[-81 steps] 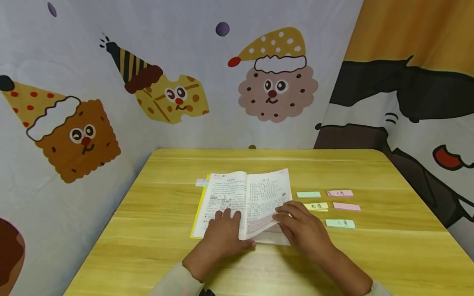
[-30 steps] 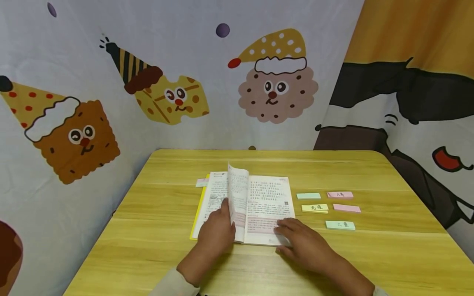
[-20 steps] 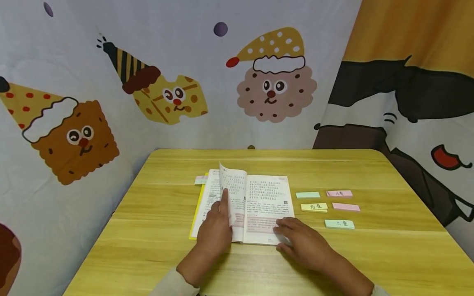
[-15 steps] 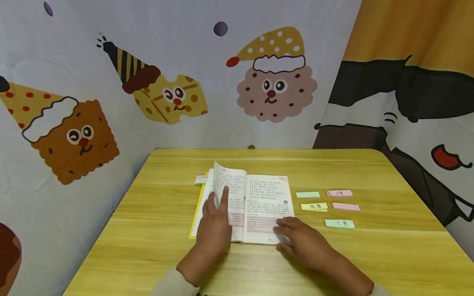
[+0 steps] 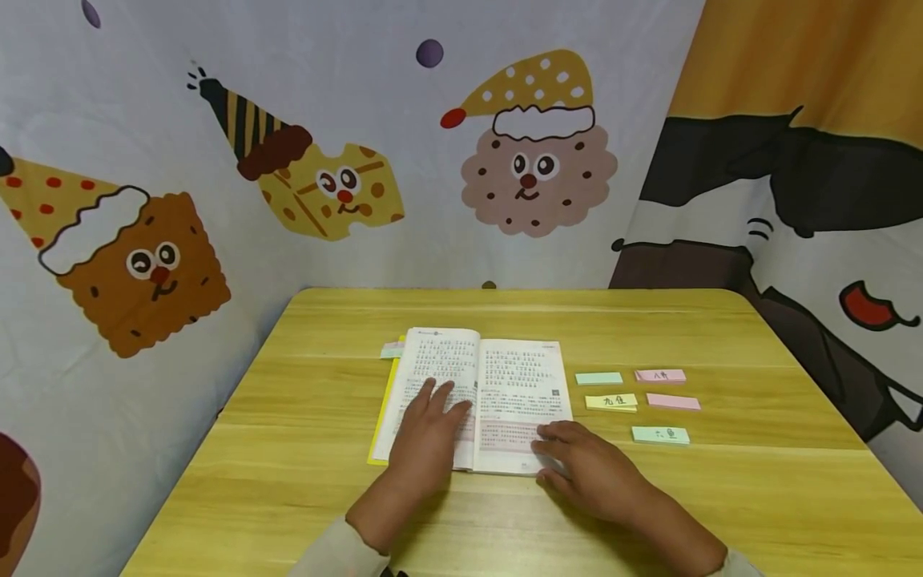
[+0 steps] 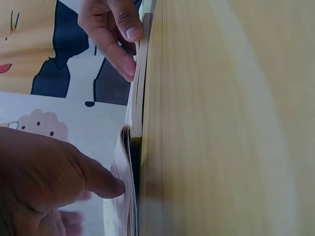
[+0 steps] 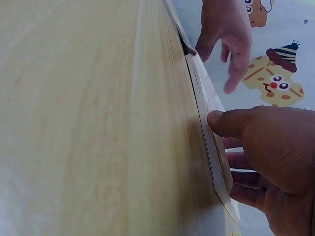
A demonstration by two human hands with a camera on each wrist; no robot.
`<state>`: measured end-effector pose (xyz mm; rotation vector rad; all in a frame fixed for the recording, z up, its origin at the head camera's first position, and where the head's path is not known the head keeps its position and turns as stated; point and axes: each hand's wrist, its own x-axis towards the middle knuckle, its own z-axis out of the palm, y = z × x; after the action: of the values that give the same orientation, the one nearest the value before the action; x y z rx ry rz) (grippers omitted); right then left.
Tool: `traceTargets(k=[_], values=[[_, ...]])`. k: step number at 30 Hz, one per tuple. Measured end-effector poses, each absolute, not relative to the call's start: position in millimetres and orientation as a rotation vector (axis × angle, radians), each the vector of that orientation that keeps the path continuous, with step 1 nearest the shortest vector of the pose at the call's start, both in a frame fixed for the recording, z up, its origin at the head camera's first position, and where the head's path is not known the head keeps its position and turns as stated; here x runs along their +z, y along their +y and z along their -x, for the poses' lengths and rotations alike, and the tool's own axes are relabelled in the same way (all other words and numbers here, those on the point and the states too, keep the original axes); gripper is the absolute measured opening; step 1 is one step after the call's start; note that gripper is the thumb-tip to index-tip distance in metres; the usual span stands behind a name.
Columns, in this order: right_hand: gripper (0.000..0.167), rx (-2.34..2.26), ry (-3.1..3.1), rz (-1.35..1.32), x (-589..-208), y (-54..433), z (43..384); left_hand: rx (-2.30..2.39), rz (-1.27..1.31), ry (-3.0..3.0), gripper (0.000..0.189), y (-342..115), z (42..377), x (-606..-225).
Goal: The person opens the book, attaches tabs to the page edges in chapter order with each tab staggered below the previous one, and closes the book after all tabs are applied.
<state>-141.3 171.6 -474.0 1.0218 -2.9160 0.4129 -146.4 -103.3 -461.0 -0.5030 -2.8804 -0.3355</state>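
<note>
A book (image 5: 521, 370) with printed pages and a yellow cover edge lies open on the table. My left hand (image 5: 425, 442) rests on the lower half of its left page, fingers spread and fairly straight. In the left wrist view the left thumb touches the page near the spine. My right hand (image 5: 597, 474) lies at the lower right corner of the book. In the right wrist view that hand's thumb (image 7: 224, 123) touches the bottom edge of the pages, with the fingers loosely bent over the page side; their tips are partly hidden.
Right of the book lie several paper slips: a blank green slip (image 5: 598, 378), a yellow slip (image 5: 611, 402), a pink slip (image 5: 660, 376), another pink slip (image 5: 674, 401) and a written green slip (image 5: 661, 435). Paper tabs (image 5: 392, 350) stick out at the book's left. A cartoon-print cloth (image 5: 433, 160) hangs behind.
A page that the left hand was turning from right to left now lies flat on the left side. The left hand's fingers have spread on it; the right hand shifted slightly down, then stayed.
</note>
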Motion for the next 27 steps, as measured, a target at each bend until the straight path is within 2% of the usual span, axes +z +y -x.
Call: traceTargets(k=[2, 6, 10, 19, 27], values=[[0.042, 0.415, -2.917, -1.026, -474.1, 171.1, 141.5, -0.356, 0.586, -2.911, 0.036, -103.3, 145.8, -460.4], [0.038, 0.423, -2.892, -1.040, -474.2, 170.7, 142.2, -0.381, 0.647, -2.960, 0.035, -103.3, 144.1, -459.0], [0.029, 0.435, -2.854, -1.065, -472.8, 170.1, 142.5, -0.382, 0.619, -2.991, 0.042, -102.2, 141.8, -458.5], [0.014, 0.392, -2.842, -1.016, -468.5, 168.7, 139.9, -0.403, 0.555, -3.042, 0.032, -96.8, 139.6, -456.9], [0.013, 0.373, -2.585, -0.994, -469.7, 166.7, 145.5, -0.457, 0.533, -3.117, 0.068, -94.9, 140.9, -458.2]])
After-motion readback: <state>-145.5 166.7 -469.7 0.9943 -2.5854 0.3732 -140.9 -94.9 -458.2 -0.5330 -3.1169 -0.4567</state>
